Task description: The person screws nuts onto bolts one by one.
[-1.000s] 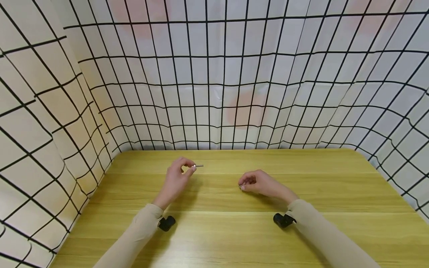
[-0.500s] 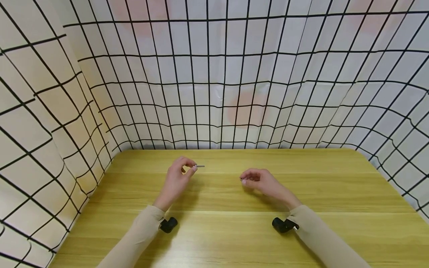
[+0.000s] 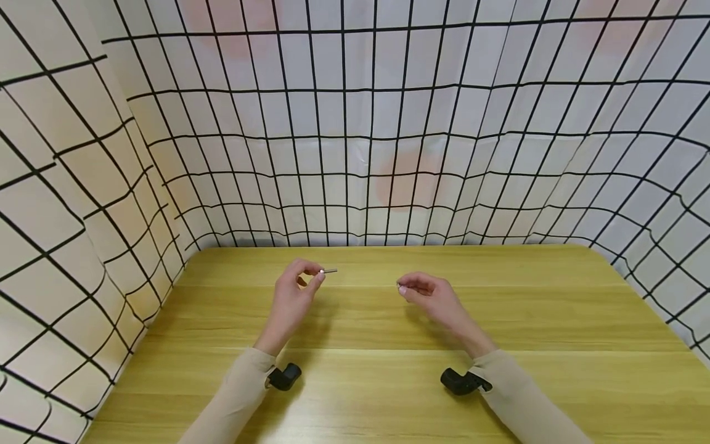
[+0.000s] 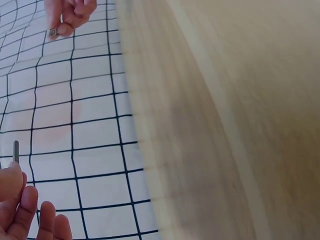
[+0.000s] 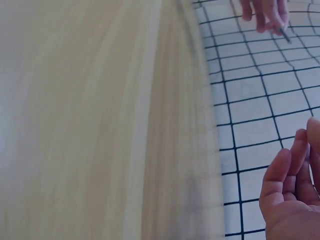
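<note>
Between thumb and fingers my left hand point(image 3: 292, 291) pinches a slim grey metal bolt point(image 3: 330, 271). Its shank points right toward the other hand; the held end is hidden by the fingertips. In the left wrist view the bolt point(image 4: 16, 151) stands up from the thumb. My right hand point(image 3: 435, 297) pinches a tiny metal piece that looks like a nut point(image 4: 53, 32), mostly covered by the fingertips in the head view. Both hands are above the table, apart from each other, with a gap between bolt and nut.
The wood-grain table point(image 3: 355, 382) spreads beneath both arms. White sheeting with a black grid point(image 3: 355, 154) borders it behind and at both sides. Black wrist cameras sit at the left cuff point(image 3: 285, 377) and the right cuff point(image 3: 461, 382).
My right hand has risen in the head view with the nut, moving toward the table's far side. My left hand stays nearly in place, and the bolt's free end tips slightly upward.
</note>
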The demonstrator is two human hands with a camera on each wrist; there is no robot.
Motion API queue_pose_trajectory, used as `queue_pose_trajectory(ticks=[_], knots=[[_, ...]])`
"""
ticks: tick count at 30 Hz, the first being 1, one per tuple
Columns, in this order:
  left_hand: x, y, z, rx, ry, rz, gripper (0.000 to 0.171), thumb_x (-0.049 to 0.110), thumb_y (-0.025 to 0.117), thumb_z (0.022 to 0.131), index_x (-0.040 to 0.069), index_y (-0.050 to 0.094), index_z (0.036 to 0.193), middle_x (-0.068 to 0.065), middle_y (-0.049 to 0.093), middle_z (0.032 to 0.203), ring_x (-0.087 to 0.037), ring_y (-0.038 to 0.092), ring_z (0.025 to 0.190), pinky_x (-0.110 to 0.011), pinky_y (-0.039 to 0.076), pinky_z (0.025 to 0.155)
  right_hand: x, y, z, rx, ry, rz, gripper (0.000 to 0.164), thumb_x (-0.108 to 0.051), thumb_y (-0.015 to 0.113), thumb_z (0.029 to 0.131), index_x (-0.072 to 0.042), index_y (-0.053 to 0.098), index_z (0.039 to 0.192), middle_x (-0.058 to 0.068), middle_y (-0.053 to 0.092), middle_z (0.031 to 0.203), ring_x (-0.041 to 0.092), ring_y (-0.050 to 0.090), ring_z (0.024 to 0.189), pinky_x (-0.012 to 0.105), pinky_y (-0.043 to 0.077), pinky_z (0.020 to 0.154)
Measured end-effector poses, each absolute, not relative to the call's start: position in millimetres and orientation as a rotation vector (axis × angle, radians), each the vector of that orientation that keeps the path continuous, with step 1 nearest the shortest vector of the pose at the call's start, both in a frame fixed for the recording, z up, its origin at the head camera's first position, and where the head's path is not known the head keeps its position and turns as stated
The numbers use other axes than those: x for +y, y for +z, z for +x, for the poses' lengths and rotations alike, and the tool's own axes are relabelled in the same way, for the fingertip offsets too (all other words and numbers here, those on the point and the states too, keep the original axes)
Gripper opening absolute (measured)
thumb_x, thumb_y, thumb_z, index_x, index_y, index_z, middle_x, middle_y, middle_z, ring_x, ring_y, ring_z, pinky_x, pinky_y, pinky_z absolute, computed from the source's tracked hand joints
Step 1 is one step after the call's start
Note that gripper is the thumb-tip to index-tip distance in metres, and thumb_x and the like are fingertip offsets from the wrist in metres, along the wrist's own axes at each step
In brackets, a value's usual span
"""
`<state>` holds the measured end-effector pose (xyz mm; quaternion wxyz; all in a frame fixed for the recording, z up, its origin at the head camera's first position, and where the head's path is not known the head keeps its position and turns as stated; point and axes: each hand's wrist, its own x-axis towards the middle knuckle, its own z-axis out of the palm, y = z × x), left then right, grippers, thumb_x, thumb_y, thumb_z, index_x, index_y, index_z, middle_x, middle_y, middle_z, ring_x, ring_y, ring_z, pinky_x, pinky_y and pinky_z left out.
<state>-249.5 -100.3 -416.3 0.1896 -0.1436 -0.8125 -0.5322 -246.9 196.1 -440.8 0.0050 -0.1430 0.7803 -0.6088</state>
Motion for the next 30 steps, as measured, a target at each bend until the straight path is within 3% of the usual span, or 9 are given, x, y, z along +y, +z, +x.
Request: queue_pose_trajectory(ticks=[6, 10, 17, 24, 30], knots=[[-97.3, -412.2, -247.8, -2.257, -1.513, -0.363, 0.006, 0.009, 0.069, 0.093, 0.008, 0.069, 0.099, -0.003, 0.062, 0.093, -0.023, 0.055, 0.092, -0.049, 0.044, 0.078, 185.3, -432.9, -240.7, 2.364, -2.068, -0.383, 0.035, -0.018, 0.068, 0.095, 0.008, 0.062, 0.119, 0.022, 0.063, 0.116, 0.045, 0.057, 0.108, 0.029, 0.052, 0.084], [-95.6, -410.3, -248.4, -2.229, -1.525, -0.343, 0.005, 0.009, 0.069, 0.093, 0.007, 0.069, 0.098, -0.004, 0.063, 0.093, -0.031, 0.055, 0.096, -0.048, 0.044, 0.077, 180.8, -428.4, -238.3, 2.336, -2.122, -0.366, 0.037, -0.019, 0.068, 0.095, 0.008, 0.061, 0.119, 0.012, 0.065, 0.112, 0.036, 0.060, 0.105, 0.032, 0.053, 0.084], [-93.4, -407.3, -247.7, -2.190, -1.547, -0.330, 0.004, 0.008, 0.069, 0.093, 0.007, 0.069, 0.096, -0.004, 0.063, 0.093, -0.019, 0.054, 0.093, -0.043, 0.044, 0.075, 173.5, -424.8, -239.2, 2.295, -2.216, -0.358, 0.036, -0.016, 0.070, 0.093, 0.009, 0.061, 0.118, 0.017, 0.064, 0.112, 0.026, 0.062, 0.100, 0.035, 0.053, 0.085], [-90.8, -405.1, -245.5, -2.171, -1.517, -0.332, 0.005, 0.008, 0.069, 0.093, 0.007, 0.069, 0.098, -0.004, 0.063, 0.094, -0.024, 0.054, 0.094, -0.044, 0.044, 0.074, 165.6, -423.2, -240.0, 2.268, -2.316, -0.341, 0.032, -0.011, 0.069, 0.094, 0.011, 0.061, 0.115, 0.016, 0.065, 0.109, 0.027, 0.061, 0.098, 0.033, 0.052, 0.083], [-88.3, -400.4, -244.7, -2.160, -1.446, -0.356, 0.006, 0.007, 0.069, 0.093, 0.006, 0.069, 0.098, -0.004, 0.063, 0.095, -0.019, 0.053, 0.093, -0.043, 0.044, 0.075, 161.5, -417.3, -238.2, 2.289, -2.345, -0.333, 0.028, -0.013, 0.069, 0.094, 0.007, 0.063, 0.113, 0.013, 0.067, 0.107, 0.026, 0.062, 0.097, 0.032, 0.052, 0.082]])
